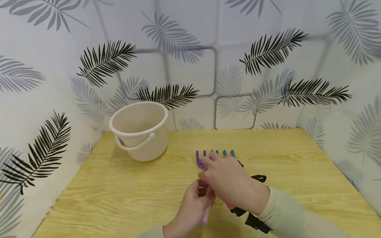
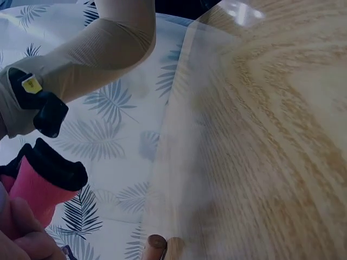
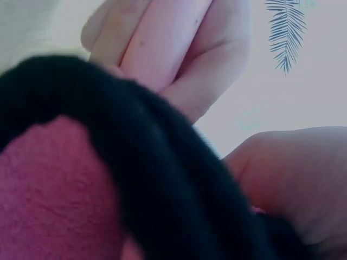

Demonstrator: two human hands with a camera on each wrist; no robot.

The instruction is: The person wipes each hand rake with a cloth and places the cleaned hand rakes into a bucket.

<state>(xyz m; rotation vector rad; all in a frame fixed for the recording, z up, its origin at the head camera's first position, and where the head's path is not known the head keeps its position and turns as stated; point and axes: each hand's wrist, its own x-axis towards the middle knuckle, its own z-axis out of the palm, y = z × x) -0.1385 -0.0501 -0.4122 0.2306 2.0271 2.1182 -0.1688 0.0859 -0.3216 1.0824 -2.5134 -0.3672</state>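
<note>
My left hand (image 1: 193, 201) grips a pale pink handle (image 1: 206, 215), its lower end showing below the fist. The right hand (image 1: 229, 177) is just above and bends over the handle's upper part, holding a pink cloth with black edging (image 2: 40, 187). This cloth hangs beneath the right hand and fills much of the right wrist view. Just past the right fingertips are the curved prongs of a purple rake (image 1: 198, 160) and a blue rake (image 1: 233, 153). The hands hide the rest of both rakes, and I cannot tell whether the pink handle belongs to the purple one.
A cream bucket (image 1: 141, 145) with its handle hanging down stands at the back left of the wooden table (image 1: 119, 195). A black loop (image 1: 259, 178) shows beside the right wrist. One brown rounded end (image 2: 156, 244) appears in the left wrist view. Leaf-patterned sheeting surrounds the table.
</note>
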